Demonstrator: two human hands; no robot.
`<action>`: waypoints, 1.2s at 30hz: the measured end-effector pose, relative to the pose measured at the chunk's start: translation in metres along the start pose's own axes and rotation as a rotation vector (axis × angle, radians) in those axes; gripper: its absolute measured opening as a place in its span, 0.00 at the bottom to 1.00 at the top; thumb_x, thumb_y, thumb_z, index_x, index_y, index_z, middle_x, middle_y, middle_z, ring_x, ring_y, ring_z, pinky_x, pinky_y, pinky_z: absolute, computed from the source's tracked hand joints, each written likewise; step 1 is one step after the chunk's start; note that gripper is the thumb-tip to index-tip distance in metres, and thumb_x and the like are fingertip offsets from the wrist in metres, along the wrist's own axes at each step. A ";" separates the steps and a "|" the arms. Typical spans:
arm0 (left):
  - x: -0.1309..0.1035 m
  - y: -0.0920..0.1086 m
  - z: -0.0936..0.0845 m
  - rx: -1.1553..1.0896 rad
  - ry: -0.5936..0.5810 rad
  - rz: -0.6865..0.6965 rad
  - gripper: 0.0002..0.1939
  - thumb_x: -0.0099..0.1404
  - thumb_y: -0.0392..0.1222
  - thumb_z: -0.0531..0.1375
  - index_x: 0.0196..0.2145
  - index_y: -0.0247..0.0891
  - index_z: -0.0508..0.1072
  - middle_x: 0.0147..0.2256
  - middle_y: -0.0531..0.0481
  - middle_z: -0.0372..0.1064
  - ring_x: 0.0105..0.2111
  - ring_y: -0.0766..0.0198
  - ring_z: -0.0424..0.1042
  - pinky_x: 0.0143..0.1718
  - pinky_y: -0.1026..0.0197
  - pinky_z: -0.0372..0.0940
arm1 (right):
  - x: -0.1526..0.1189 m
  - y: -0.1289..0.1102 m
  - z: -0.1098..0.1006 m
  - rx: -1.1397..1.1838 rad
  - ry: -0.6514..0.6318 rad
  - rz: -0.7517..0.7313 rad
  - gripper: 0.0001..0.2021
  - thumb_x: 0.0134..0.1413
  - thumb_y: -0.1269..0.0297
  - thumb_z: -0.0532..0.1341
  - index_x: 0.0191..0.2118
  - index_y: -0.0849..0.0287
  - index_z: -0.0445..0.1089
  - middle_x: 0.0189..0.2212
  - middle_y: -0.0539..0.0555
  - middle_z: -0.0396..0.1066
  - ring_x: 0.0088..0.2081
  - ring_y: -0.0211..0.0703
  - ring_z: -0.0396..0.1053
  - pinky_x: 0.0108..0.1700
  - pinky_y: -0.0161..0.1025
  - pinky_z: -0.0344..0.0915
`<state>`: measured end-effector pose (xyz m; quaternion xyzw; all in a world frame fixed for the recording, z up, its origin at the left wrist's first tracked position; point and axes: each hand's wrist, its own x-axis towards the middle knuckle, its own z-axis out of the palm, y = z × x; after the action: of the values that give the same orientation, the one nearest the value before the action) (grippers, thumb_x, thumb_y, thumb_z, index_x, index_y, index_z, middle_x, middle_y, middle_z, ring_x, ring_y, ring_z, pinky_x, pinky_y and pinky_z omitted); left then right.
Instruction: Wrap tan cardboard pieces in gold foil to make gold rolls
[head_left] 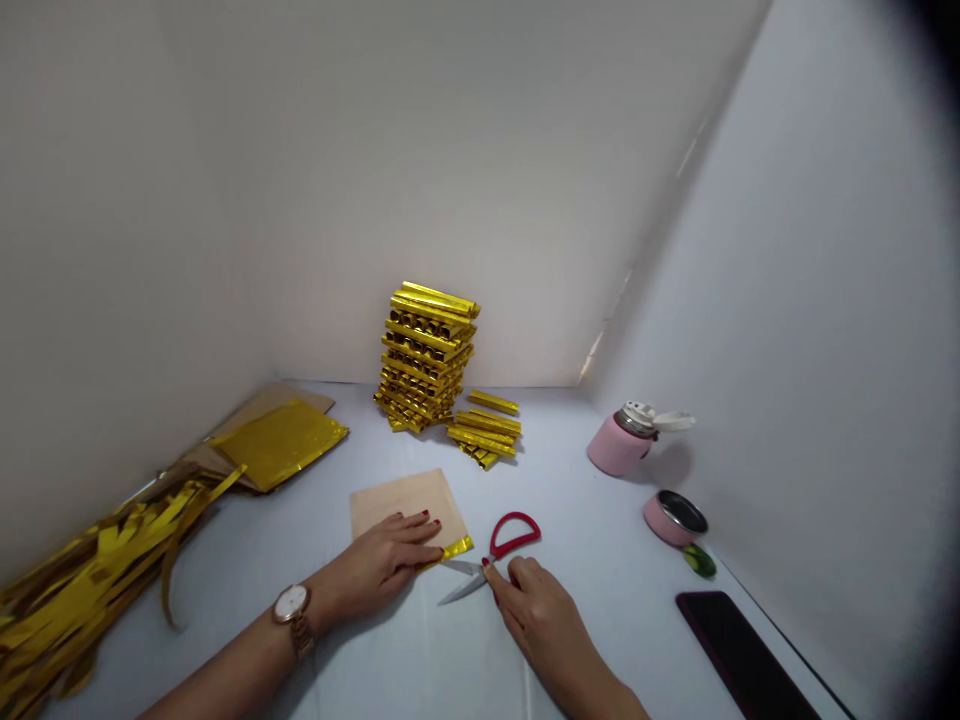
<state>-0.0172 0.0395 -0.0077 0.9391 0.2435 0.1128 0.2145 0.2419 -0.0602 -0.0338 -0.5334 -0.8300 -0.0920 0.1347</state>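
My left hand [390, 555], with a watch [291, 604] on its wrist, lies with fingers spread on a tan paper sheet [416, 500]. A shiny gold strip [458, 547] is folded over the sheet's near edge, beside my left fingertips. My right hand [529, 600] is closed around part of the red-handled scissors [514, 532]. Their blades are parted and point left, close to the gold fold. One red handle loop shows above my right hand; the other is hidden by it.
A tall stack of gold rolls [427, 360] stands at the back, with loose rolls [486, 432] beside it. Gold sheets [281, 445] and strips [97, 570] lie left. A pink flask [620, 443], pink cup [675, 517], green item [700, 561] and black phone [742, 655] are right.
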 end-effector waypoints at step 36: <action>-0.002 0.005 0.001 -0.010 0.012 -0.047 0.22 0.70 0.34 0.50 0.57 0.53 0.63 0.60 0.50 0.57 0.61 0.52 0.54 0.58 0.43 0.51 | 0.018 -0.019 -0.005 0.080 0.026 -0.076 0.17 0.56 0.77 0.54 0.51 0.61 0.68 0.30 0.55 0.67 0.31 0.42 0.65 0.32 0.36 0.65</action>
<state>-0.0172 0.0345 -0.0064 0.9313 0.2664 0.1146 0.2202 0.2183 -0.0536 -0.0230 -0.4946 -0.8507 -0.0709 0.1632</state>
